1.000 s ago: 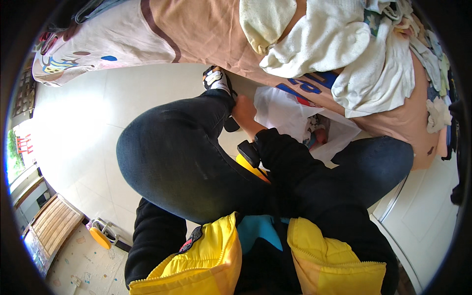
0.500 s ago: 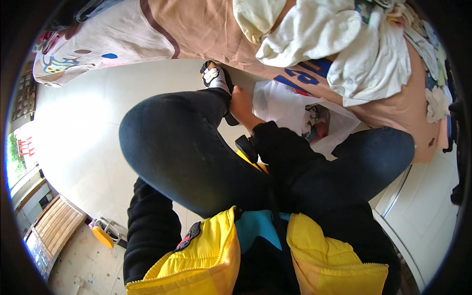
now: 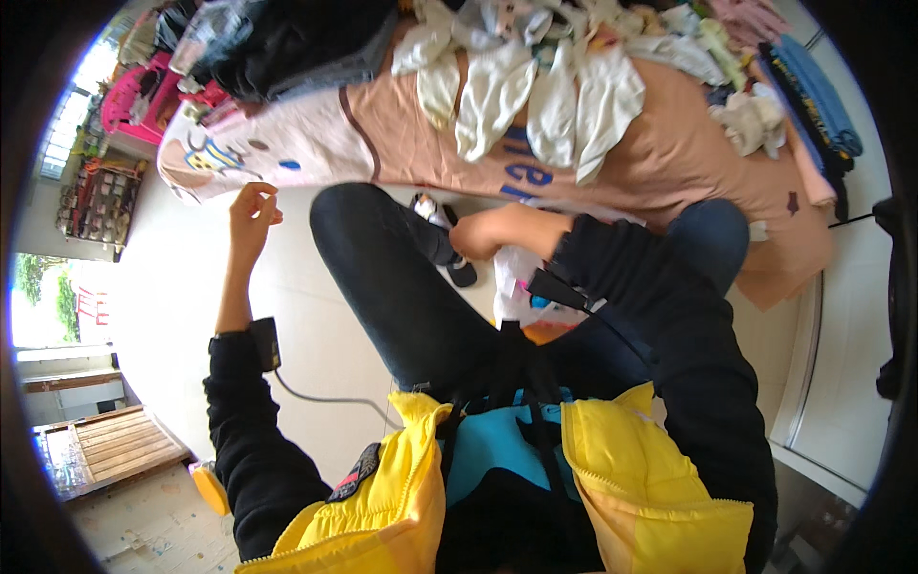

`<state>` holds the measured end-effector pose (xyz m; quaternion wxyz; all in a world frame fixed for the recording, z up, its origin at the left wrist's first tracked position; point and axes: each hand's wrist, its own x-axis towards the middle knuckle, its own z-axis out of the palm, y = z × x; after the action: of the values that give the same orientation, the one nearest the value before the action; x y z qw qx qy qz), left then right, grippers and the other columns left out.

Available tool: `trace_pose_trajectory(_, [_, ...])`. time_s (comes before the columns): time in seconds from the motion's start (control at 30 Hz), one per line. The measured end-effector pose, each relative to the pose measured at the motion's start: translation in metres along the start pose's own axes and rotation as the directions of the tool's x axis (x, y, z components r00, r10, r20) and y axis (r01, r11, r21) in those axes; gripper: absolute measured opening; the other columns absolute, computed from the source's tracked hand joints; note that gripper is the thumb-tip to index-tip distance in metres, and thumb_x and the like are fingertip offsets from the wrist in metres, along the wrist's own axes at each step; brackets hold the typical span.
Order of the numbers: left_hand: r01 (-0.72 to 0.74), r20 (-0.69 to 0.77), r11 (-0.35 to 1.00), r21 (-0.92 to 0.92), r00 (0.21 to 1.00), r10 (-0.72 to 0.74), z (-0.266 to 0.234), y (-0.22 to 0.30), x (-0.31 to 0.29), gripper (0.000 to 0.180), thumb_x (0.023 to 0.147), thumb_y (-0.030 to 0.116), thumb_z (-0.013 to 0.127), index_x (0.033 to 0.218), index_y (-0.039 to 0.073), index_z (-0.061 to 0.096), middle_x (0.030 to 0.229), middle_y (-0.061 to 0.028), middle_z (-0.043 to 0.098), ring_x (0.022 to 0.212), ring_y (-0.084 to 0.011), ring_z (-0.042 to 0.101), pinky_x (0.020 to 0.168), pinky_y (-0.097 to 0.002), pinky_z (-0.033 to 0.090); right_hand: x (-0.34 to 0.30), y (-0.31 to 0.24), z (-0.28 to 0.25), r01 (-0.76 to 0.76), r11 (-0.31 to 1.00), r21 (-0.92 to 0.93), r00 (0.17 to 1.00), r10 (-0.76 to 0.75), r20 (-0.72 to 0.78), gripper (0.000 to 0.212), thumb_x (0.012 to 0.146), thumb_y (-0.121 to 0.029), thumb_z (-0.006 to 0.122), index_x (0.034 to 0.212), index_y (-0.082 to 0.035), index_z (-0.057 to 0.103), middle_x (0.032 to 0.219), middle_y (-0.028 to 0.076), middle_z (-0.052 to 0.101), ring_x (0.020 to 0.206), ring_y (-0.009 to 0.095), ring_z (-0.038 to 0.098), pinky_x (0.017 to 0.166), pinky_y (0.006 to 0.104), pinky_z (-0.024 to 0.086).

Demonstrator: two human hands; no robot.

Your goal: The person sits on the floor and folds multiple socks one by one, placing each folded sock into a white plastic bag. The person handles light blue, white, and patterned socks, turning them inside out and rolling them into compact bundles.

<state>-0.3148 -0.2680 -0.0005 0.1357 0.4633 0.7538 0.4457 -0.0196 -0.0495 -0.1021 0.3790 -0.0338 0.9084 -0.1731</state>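
My left hand (image 3: 253, 218) is raised over the floor in front of the bed's pale, cartoon-printed cover, its fingers loosely bent and somewhat apart with nothing in them. My right hand (image 3: 502, 231) reaches down beside my left ankle, its fingers curled at the dark trouser cuff (image 3: 442, 247). Whatever those fingers hold is hidden. A dark shoe (image 3: 463, 274) shows just below the hand. Under my right forearm, a white plastic bag (image 3: 514, 287) with coloured things inside lies on the floor between my legs.
White socks (image 3: 492, 100) and other small clothes lie along the bed's brown cover (image 3: 660, 143). Dark trousers (image 3: 296, 48) are heaped to their left, near a pink basket (image 3: 139, 100). Folded clothes (image 3: 818, 105) lie at the right by white cabinet doors (image 3: 851, 316). A slatted wooden piece (image 3: 120, 445) stands lower left.
My left hand has come up from behind my left leg to the far left. My right hand stays by the ankle, while my view has shifted, showing more of the bed.
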Motion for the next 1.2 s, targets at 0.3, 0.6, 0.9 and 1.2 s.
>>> trace_pose_trajectory(0.3, [-0.22, 0.109, 0.948, -0.23, 0.962, 0.25, 0.07, 0.137, 0.066, 0.03, 0.091, 0.004, 0.062, 0.119, 0.004, 0.053, 0.086, -0.0051, 0.059, 0.082, -0.0129, 0.063, 0.065, -0.0263, 0.057, -0.195, 0.025, -0.054, 0.359, 0.894, 0.268, 0.58, 0.012, -0.815, 0.02, 0.092, -0.014, 0.062, 0.105, 0.0, 0.067, 0.09, 0.012, 0.07, 0.079, 0.018, 0.066, 0.072, 0.0325, 0.051])
trace_pose_trajectory(0.6, [-0.51, 0.071, 0.834, -0.212, 0.843, 0.533, 0.227, 0.172, 0.131, 0.027, 0.083, 0.002, 0.064, 0.109, 0.002, 0.061, 0.107, -0.0126, 0.062, 0.087, -0.0217, 0.066, 0.071, -0.0322, 0.055, -0.223, 0.122, -0.024, -0.022, 0.86, 0.509, 0.189, 0.503, -0.843, 0.012, 0.089, -0.01, 0.066, 0.093, 0.0, 0.061, 0.078, 0.009, 0.06, 0.071, 0.019, 0.058, 0.066, 0.0324, 0.048])
trace_pose_trajectory(0.9, [-0.31, 0.026, 0.932, -0.188, 0.947, 0.32, 0.286, 0.194, 0.167, 0.039, 0.088, 0.025, 0.075, 0.11, -0.002, 0.057, 0.076, -0.0075, 0.061, 0.058, -0.0126, 0.062, 0.046, -0.0279, 0.049, -0.214, 0.131, -0.014, 0.023, 0.919, 0.393, 0.096, 0.389, -0.916, 0.016, 0.089, -0.01, 0.067, 0.094, 0.001, 0.057, 0.084, 0.011, 0.057, 0.075, 0.023, 0.057, 0.069, 0.0354, 0.047])
trace_pose_trajectory(1.2, [-0.351, -0.093, 0.905, -0.24, 0.936, 0.339, 0.286, 0.216, 0.151, 0.013, 0.084, 0.006, 0.061, 0.094, -0.002, 0.057, 0.099, -0.0184, 0.052, 0.09, -0.0318, 0.055, 0.068, -0.0405, 0.052, -0.212, 0.135, -0.009, 0.117, 0.926, 0.358, 0.08, 0.351, -0.933, 0.014, 0.085, -0.01, 0.067, 0.086, 0.0, 0.057, 0.085, 0.013, 0.059, 0.079, 0.029, 0.058, 0.073, 0.0395, 0.048])
